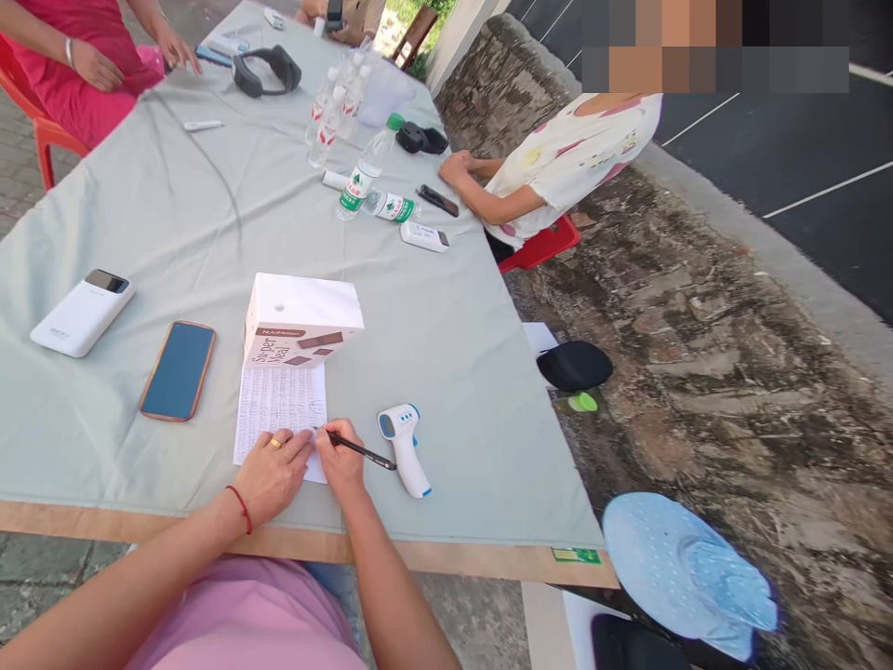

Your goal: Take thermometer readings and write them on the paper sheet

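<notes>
My right hand (339, 456) grips a black pen (363, 450), its tip over a sheet of paper (279, 409) filled with rows of small handwriting. Flat on that sheet lies my left hand (274, 473), fingers stretched toward the pen tip. A white box (307, 302) printed "Super Meal" stands at the paper's far end and covers part of it. Just right of my right hand is a white and blue infrared thermometer (405, 449). To the left of the paper rests a phone (179, 370) with an orange-brown edge.
A white power bank (82, 312) lies at far left. Several water bottles (360, 181), a black headset (266, 71) and a white device (425, 236) are farther up the table (139, 233). Other people sit along both sides. A light blue hat (684, 568) is beyond the right corner.
</notes>
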{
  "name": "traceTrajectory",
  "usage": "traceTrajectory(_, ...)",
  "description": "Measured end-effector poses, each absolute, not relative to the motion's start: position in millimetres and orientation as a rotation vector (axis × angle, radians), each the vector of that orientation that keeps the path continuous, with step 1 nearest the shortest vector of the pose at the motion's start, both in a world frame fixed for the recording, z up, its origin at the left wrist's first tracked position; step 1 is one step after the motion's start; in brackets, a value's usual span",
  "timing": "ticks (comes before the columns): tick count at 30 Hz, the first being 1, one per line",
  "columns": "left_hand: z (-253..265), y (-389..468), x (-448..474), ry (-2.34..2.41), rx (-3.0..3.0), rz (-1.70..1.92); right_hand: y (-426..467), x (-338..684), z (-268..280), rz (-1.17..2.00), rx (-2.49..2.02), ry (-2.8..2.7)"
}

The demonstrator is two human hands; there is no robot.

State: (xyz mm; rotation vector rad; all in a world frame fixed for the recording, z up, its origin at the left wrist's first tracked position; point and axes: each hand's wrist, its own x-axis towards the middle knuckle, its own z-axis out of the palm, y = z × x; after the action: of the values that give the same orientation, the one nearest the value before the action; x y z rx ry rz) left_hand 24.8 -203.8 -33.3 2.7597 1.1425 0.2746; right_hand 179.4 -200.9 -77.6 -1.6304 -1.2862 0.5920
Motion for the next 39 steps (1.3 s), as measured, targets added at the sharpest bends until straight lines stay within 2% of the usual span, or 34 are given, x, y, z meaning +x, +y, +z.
traceTrajectory(31, -34, -203, 24, 1.152, 2.733, 0.309, -204, 182, -80, 0.465, -1.671, -1.268)
traceTrajectory(34, -33, -203, 19, 1.128, 2.546, 0.469, -200, 192, -79, 0.315, -1.646, -1.364)
traceTrajectory(39, -27, -172, -1, 1.334, 1.838, 1.005, -186, 215, -76, 0.243, -1.613, -1.634)
